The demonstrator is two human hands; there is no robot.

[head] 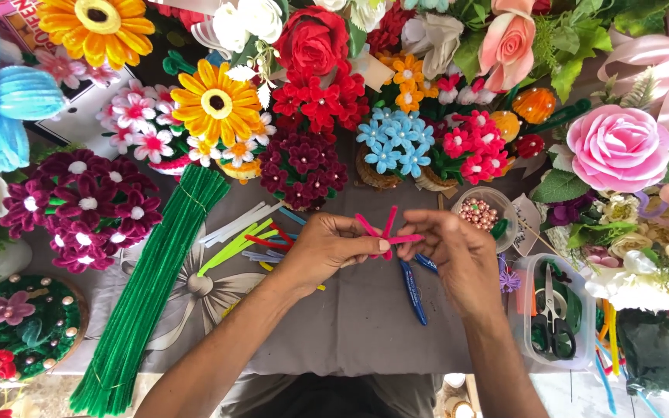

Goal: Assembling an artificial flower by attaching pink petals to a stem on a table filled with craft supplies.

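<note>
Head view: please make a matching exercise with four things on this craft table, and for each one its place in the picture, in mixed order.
Things:
1. pink pipe cleaners
2. bundle of green pipe cleaners
3. scissors
4. bowl of beads

Places:
A. in the clear plastic box at the right
B. between the left hand and the right hand
C. just below the pink and red flower cluster
D. lying slantwise on the grey cloth at the left

Pairs: 1-B, 2-D, 3-A, 4-C
</note>
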